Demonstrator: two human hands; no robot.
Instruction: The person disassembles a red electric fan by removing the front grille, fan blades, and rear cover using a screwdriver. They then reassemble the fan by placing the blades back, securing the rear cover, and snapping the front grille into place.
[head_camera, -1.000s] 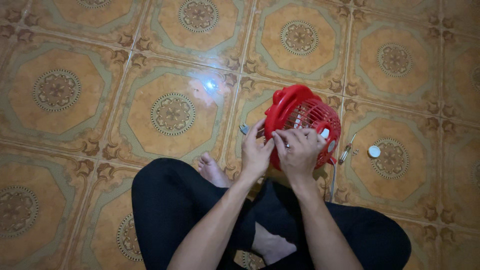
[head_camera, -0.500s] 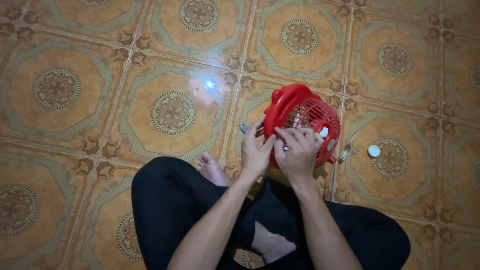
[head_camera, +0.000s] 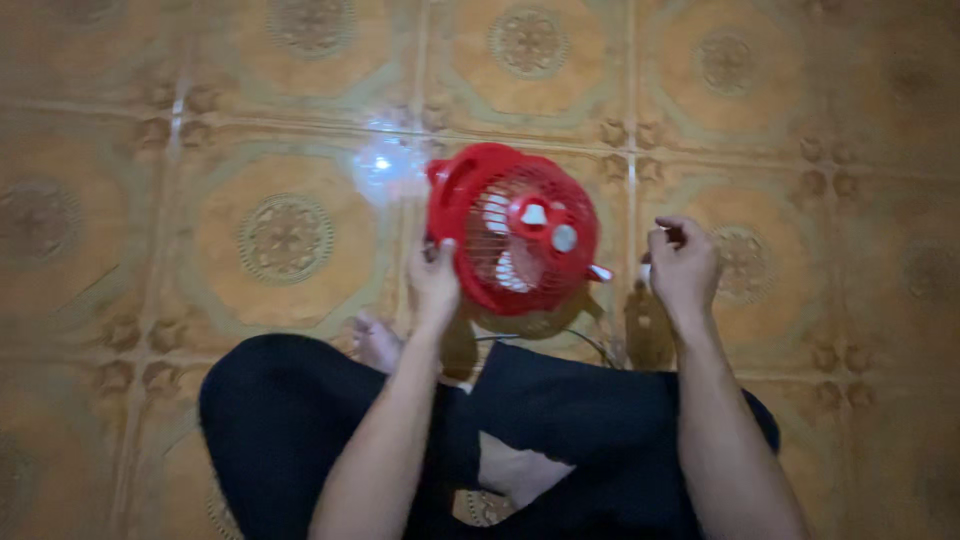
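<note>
1. Small red table fan (head_camera: 515, 228) sits centre frame, held up over the tiled floor (head_camera: 280, 230), just ahead of the person's crossed legs in dark trousers (head_camera: 590, 410).
2. Left hand (head_camera: 433, 285) is clamped on the fan's rim at about 8 o'clock of the grille, thumb on the front edge, fingers hidden behind the housing.
3. Right hand (head_camera: 682, 265) is off the fan, near but apart, at the fan's 3 o'clock. Fingers curled loosely, tips pinched together; whether something small sits in the pinch I cannot tell, too blurred.
4. Key relation: the fan lies at 9 o'clock from the right hand, with a clear gap between. The left hand is the nearer one, already touching and carrying it alone.
5. Fan faces up toward the camera, tilted slightly right; its axis runs roughly toward the viewer, so the round face reads as a near-circle.
6. Materials: glossy red moulded plastic, thin radial grille bars, pale blades behind, round red hub cap with a grey-white knob (head_camera: 565, 238) and a small white stub (head_camera: 600, 272) poking out at 4 o'clock of the rim.
7. Thin dark cord (head_camera: 560, 338) loops under the fan at 6 o'clock, over the lap.
8. Floor: glazed ochre tiles with medallion pattern, bright light glare (head_camera: 385, 160) at the fan's 10 o'clock. A bare foot (head_camera: 375, 342) shows at 7 o'clock.
</note>
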